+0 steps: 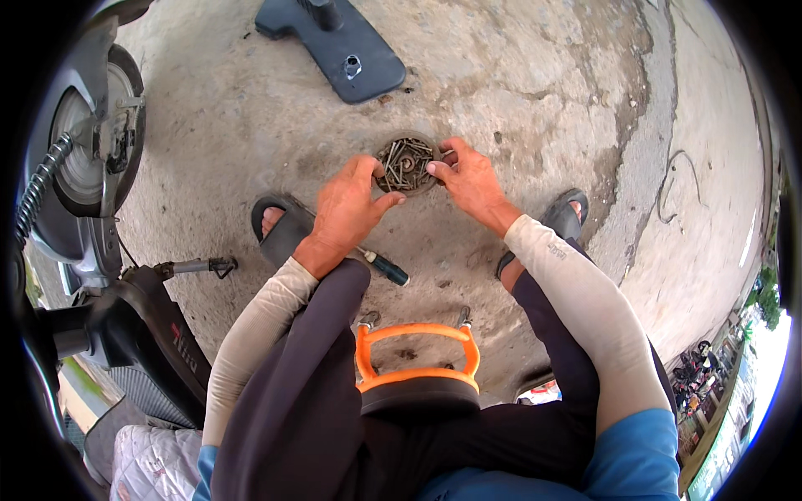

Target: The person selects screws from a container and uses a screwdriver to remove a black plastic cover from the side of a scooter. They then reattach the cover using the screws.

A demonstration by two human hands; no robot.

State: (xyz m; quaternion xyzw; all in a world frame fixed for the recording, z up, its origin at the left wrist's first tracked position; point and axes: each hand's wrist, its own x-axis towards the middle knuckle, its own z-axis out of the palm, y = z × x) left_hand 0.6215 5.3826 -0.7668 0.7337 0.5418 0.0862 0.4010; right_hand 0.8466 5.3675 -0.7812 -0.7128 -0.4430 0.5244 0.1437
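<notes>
1. A scooter (83, 209) stands at the far left, front wheel up, footpeg (200, 267) sticking out.
2. The left hand (347, 209) rests on the tin's near-left rim, fingers curled, tips among the bolts.
3. A screwdriver (386, 268) lies on the concrete (535, 92) just under that wrist.
4. The tin (407, 163) of rusty bolts sits on the ground between the sandalled feet.
5. The right hand (469, 179) pinches the tin's right rim, thumb inside.
6. An orange-handled suction cup (418, 371) lies between the knees; a dark plastic panel (334, 42) lies beyond the tin.
</notes>
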